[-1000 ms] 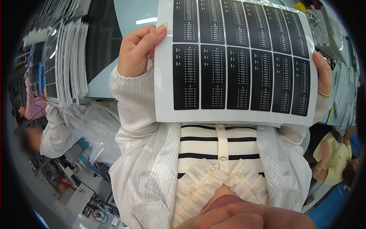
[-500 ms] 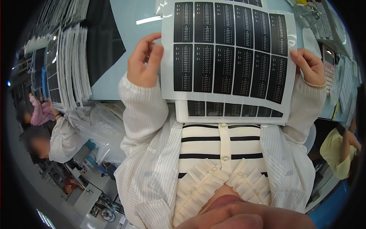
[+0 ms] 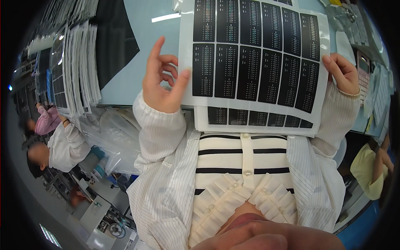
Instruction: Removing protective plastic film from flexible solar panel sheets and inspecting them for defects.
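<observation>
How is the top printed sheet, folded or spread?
Spread: the sheet shows two rows of black panels with no visible fold; its upper left is cut off.

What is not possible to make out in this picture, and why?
Head view: top edge cuts off part of the upper white sheet with black rectangular panels.
Head view: that sheet hides most of the similar white sheet beneath.
Head view: the panels' pale marks are too small to read.
Head view: the left hand hides whether its thumb presses the upper sheet.
</observation>
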{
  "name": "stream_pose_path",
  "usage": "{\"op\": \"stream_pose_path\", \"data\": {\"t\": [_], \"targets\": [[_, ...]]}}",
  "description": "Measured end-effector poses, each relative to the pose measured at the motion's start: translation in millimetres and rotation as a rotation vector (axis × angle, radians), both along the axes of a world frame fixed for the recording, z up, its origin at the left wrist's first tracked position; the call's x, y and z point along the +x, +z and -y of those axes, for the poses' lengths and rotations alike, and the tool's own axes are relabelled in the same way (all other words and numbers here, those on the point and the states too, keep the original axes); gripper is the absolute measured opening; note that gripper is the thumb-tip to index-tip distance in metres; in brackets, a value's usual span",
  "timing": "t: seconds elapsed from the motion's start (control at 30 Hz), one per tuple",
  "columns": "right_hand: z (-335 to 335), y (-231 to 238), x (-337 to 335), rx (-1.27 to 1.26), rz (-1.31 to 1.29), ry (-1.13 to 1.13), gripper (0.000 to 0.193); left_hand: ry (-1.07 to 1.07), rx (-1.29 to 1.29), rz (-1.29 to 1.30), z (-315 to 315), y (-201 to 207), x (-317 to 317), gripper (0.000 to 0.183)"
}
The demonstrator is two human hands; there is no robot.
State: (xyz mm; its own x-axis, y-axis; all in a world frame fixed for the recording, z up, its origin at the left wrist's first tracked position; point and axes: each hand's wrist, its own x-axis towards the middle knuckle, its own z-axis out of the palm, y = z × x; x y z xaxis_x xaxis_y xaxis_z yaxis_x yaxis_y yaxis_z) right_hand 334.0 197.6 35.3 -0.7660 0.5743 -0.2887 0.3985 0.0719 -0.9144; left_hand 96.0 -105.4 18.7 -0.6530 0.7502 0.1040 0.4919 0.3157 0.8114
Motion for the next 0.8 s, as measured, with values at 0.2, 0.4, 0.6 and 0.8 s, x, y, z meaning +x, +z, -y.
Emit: {"op": "stream_pose_path", "data": {"t": [0.2,0.4,0.6,0.8], "targets": [[-1.5,6.1,5.1,0.034,0.003,-0.015,0.024,0.255,-0.001,0.006,8.6,-1.7,-10.3,0.024],[-1.4,7.0,4.5,0.069,0.018,0.024,0.020,0.118,-0.047,0.199,11.5,1.1,-12.8,0.018],[10.2,24.1,11.6,-0.202,0.115,0.116,0.024,0.048,-0.014,0.269,-0.3,10.4,-2.9,0.019],[-3.6,18.7,0.3,-0.104,0.042,0.164,0.024,0.025,0.049,0.269,-14.1,16.2,-19.6,0.022]]}}
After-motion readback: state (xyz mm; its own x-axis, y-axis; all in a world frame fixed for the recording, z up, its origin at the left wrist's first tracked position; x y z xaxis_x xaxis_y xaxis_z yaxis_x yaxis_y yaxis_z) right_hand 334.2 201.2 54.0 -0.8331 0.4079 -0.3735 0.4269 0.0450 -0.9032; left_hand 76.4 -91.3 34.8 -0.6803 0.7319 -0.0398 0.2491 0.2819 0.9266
